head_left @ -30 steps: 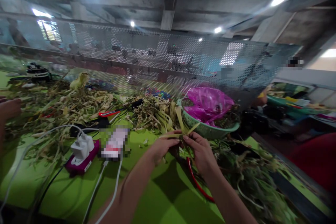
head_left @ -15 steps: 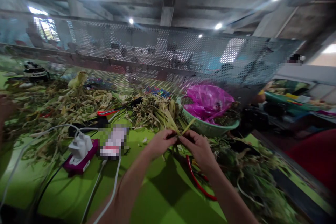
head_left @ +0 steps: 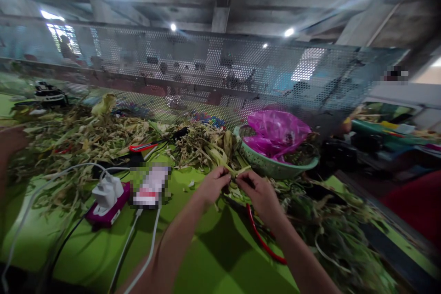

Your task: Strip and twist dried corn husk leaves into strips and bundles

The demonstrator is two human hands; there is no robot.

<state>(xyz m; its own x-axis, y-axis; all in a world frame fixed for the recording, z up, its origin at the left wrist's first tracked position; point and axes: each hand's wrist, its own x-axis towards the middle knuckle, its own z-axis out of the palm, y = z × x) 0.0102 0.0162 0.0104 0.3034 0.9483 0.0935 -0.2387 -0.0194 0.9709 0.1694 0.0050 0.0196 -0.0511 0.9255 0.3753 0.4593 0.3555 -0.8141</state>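
Note:
My left hand (head_left: 213,187) and my right hand (head_left: 259,194) meet over the green table, fingertips closed in a pinch. Between them runs a pale green plant strip (head_left: 243,171), held from both sides; its exact form at the fingertips is partly hidden. Long yellow-green leaves (head_left: 217,155) lie just beyond my left fingers, at the edge of a heap of dried plant matter (head_left: 193,144). Beneath my right forearm curves the red handle (head_left: 261,238) of a tool whose other parts are mostly covered.
A green basket (head_left: 280,169) holds a pink plastic bag (head_left: 279,131). On the left are a phone (head_left: 150,188), a purple power strip (head_left: 120,203) with white cables, a red-edged cutter (head_left: 143,147) and another person's hand (head_left: 12,140). A perforated metal screen (head_left: 193,69) stands behind.
The end of the strip by my right fingers pointed up and now lies lower, more sideways. The other person's hand at far left shows more. The view has shifted slightly.

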